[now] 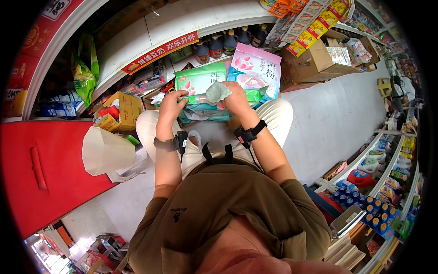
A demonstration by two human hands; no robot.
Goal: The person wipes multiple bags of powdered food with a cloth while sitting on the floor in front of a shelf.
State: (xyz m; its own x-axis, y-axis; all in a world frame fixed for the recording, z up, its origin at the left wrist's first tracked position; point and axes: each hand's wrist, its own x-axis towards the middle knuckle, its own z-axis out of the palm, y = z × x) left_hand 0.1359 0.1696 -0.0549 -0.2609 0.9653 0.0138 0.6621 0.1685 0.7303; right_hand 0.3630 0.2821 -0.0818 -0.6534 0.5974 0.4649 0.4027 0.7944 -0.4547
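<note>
My right hand (236,97) is closed on a crumpled grey-green cloth (217,93). The cloth lies against a green package (205,78) with pink flower pictures, which stands in front of my knees. At that package's left edge, my left hand (171,108) pinches it between thumb and fingers. Behind and to the right leans a pink, white and blue pouch (255,68) showing a bowl. Teal and blue packaging (207,113) shows beneath the green package, partly hidden by it.
Dark bottles (229,43) line the low shelf ahead. Open cardboard boxes stand left (127,109) and right (315,64). A cream bin (107,150) is by my left knee, next to a red cabinet (45,169). Stocked shelves (383,169) run along the right.
</note>
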